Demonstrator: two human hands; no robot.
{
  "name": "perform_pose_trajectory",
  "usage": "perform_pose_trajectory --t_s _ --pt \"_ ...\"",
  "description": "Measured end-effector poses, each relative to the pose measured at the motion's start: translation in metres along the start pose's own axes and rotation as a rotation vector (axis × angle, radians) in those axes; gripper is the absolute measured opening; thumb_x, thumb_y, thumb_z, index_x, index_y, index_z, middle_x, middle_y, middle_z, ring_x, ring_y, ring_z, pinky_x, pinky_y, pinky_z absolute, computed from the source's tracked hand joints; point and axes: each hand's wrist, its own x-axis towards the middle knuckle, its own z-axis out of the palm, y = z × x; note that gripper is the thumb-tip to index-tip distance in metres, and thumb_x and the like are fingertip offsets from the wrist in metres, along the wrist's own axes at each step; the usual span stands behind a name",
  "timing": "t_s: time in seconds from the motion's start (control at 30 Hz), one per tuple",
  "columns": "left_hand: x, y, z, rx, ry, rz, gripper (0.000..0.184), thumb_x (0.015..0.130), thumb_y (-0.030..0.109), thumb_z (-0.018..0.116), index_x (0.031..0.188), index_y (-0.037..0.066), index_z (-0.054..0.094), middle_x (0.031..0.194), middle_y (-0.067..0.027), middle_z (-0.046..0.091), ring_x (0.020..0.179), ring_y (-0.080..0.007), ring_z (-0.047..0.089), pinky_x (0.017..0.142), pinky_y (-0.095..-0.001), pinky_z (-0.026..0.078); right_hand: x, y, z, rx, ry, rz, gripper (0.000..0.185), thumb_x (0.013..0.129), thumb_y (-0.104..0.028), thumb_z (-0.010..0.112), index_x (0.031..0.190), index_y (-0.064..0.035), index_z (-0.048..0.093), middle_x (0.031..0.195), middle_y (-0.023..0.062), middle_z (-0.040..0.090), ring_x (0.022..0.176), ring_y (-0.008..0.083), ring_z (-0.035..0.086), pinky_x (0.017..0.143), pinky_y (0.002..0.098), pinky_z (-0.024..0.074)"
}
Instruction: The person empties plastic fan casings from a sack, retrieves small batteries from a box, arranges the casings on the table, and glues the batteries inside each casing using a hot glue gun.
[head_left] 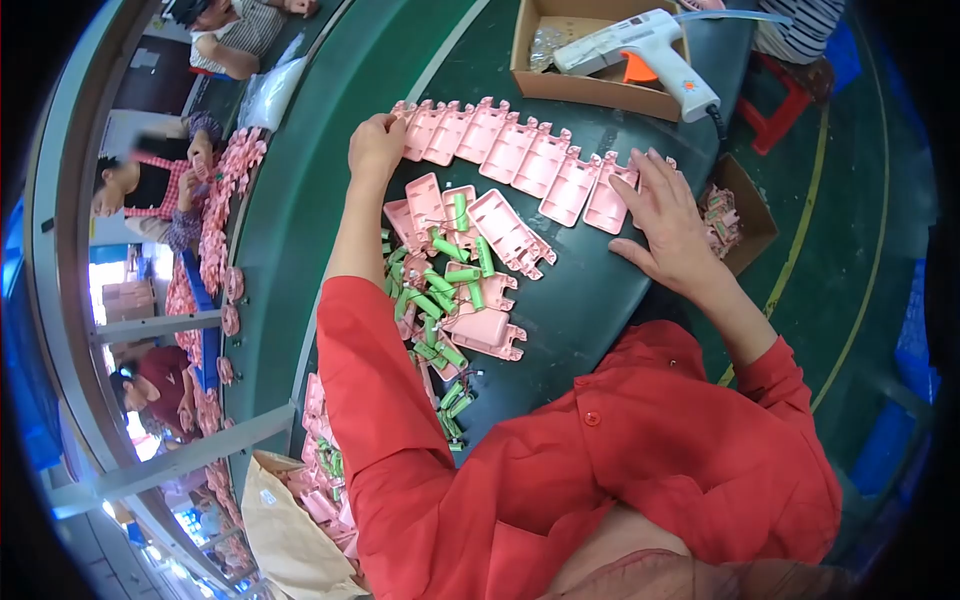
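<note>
Left hand: Your left hand [376, 150] was at the upper middle of the frame, fingers bent in against the left end of the row; I could not tell whether they pinched the end shell.
Right hand: Your right hand [665, 222] lay right of centre, fingers spread over the row's right end, thumb held apart.
Row: The pink shells [541, 160] stood side by side, slanting down from upper middle to right of centre, on the dark table [590, 285].
Pile: Below the row, mid-frame, loose shells [505, 232] lay jumbled with green cylinders [485, 257].
Glue gun: The white glue gun [650, 50] lay across a carton [595, 94], upper right.
Bag: A paper bag [285, 535] stood lower left, beside more pink pieces.
Co-worker: A person in a checked top [165, 185] held a pink piece, upper left.
</note>
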Motion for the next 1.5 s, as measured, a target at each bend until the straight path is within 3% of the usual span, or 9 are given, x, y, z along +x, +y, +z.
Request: perform_pose_trajectory --t_s 0.3,0.43,0.6,0.93,1.1,1.13,1.2,1.27,1.5 --pt "-0.042 -0.018 -0.044 0.282 -0.299 -0.180 0.041 0.093 0.042 0.055 0.109 0.009 0.073 0.110 -0.0167 0.072 0.105 -0.0341 0.068 0.089 -0.0446 0.053 0.005 -0.011 0.017 -0.146 -0.054 0.052 0.066 0.084 -0.034 0.072 0.144 -0.0159 0.049 0.154 0.0184 0.034 0.144 0.0427 0.027 0.109 0.0695 0.0270" --pt "-0.058 0.004 -0.046 0.348 -0.026 -0.055 0.039 0.088 0.044 0.063 0.107 0.010 0.073 0.108 -0.0137 0.068 0.104 -0.0317 0.067 0.088 -0.0427 0.053 0.014 -0.013 0.012 -0.183 -0.088 0.043 0.068 0.083 -0.037 0.073 0.144 -0.0168 0.050 0.155 0.0182 0.033 0.145 0.0422 0.026 0.109 0.0703 0.0255" --pt "-0.056 0.031 -0.034 0.232 -0.201 0.074 0.057 0.082 0.049 0.071 0.123 0.010 0.065 0.122 -0.0118 0.062 0.110 -0.0281 0.064 0.093 -0.0388 0.051 0.019 -0.011 0.023 -0.220 -0.078 0.056 0.065 0.086 -0.044 0.069 0.143 -0.0182 0.051 0.156 0.0171 0.033 0.146 0.0406 0.027 0.109 0.0709 0.0249" --pt "-0.065 0.023 -0.031 0.250 -0.011 0.167 0.045 0.081 0.039 0.074 0.116 0.011 0.070 0.116 -0.0108 0.063 0.113 -0.0287 0.060 0.092 -0.0415 0.051 0.033 -0.018 0.036 -0.273 -0.060 0.091 0.066 0.087 -0.048 0.067 0.144 -0.0186 0.051 0.154 0.0164 0.036 0.146 0.0385 0.027 0.108 0.0730 0.0238" --pt "-0.123 0.068 -0.052 -0.147 -0.288 0.703 0.026 0.081 0.009 0.071 0.107 0.009 0.072 0.113 -0.0120 0.063 0.105 -0.0314 0.061 0.090 -0.0397 0.051 0.025 -0.031 0.015 -0.025 0.124 -0.097 0.056 0.079 -0.031 0.076 0.128 -0.0111 0.059 0.144 0.0143 0.048 0.137 0.0353 0.040 0.110 0.0646 0.0272" --pt "-0.133 0.077 -0.049 -0.095 -0.254 0.809 0.028 0.078 0.005 0.071 0.106 0.009 0.073 0.113 -0.0116 0.063 0.104 -0.0304 0.061 0.089 -0.0396 0.051 0.027 -0.039 0.008 0.012 0.220 -0.168 0.043 0.075 -0.018 0.076 0.115 -0.0071 0.064 0.124 0.0120 0.059 0.119 0.0326 0.053 0.102 0.0524 0.0389" --pt "-0.142 0.084 -0.039 -0.038 -0.228 0.961 0.029 0.075 0.005 0.071 0.103 0.010 0.074 0.113 -0.0099 0.063 0.103 -0.0282 0.061 0.086 -0.0398 0.051 0.016 -0.036 0.012 0.083 0.227 -0.140 0.038 0.075 -0.015 0.075 0.111 -0.0059 0.065 0.116 0.0111 0.061 0.111 0.0311 0.055 0.096 0.0480 0.0414" --pt "-0.144 0.090 -0.035 0.047 -0.227 0.981 0.018 0.077 0.009 0.071 0.095 0.008 0.072 0.107 -0.0083 0.063 0.101 -0.0282 0.060 0.082 -0.0392 0.050 0.009 -0.034 0.009 0.174 0.300 -0.131 0.028 0.075 -0.005 0.070 0.103 -0.0031 0.067 0.099 0.0095 0.062 0.092 0.0287 0.058 0.080 0.0395 0.0445" --pt "-0.143 0.125 -0.063 -0.102 -0.506 0.651 0.014 0.080 0.013 0.071 0.086 0.001 0.068 0.081 -0.0140 0.067 0.076 -0.0304 0.066 0.069 -0.0403 0.051 -0.027 -0.013 -0.004 0.288 0.312 0.000 0.028 0.081 -0.003 0.067 0.109 0.0005 0.064 0.097 0.0118 0.062 0.085 0.0278 0.059 0.076 0.0366 0.0480"
